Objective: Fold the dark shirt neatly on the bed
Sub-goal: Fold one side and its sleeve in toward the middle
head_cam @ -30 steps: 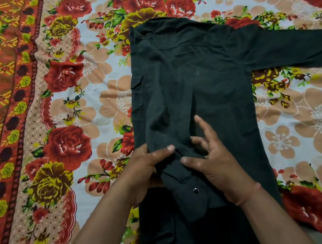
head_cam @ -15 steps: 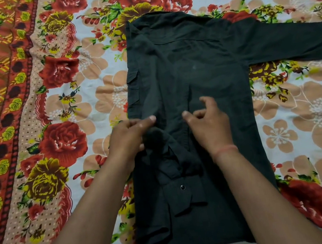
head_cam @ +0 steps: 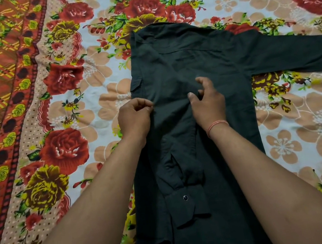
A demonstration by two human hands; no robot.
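Pinching both: left hand (head_cam: 134, 116) grip nipped dark shirt (head_cam: 195, 60) at its folded left edge, right hand (head_cam: 208, 103) nipped cloth mid-body. Shirt lay flat on bed (head_cam: 95, 93), one sleeve (head_cam: 182, 180) folded in. Risk: uneven pull w/ either hand could skew the sleeve fold.

1. The left hand (head_cam: 134, 116) pinches the dark shirt (head_cam: 189, 60) at its folded edge.
2. The right hand (head_cam: 208, 105), just beside it, grips the cloth.
3. A sleeve cuff (head_cam: 184, 202) lies below both wrists.
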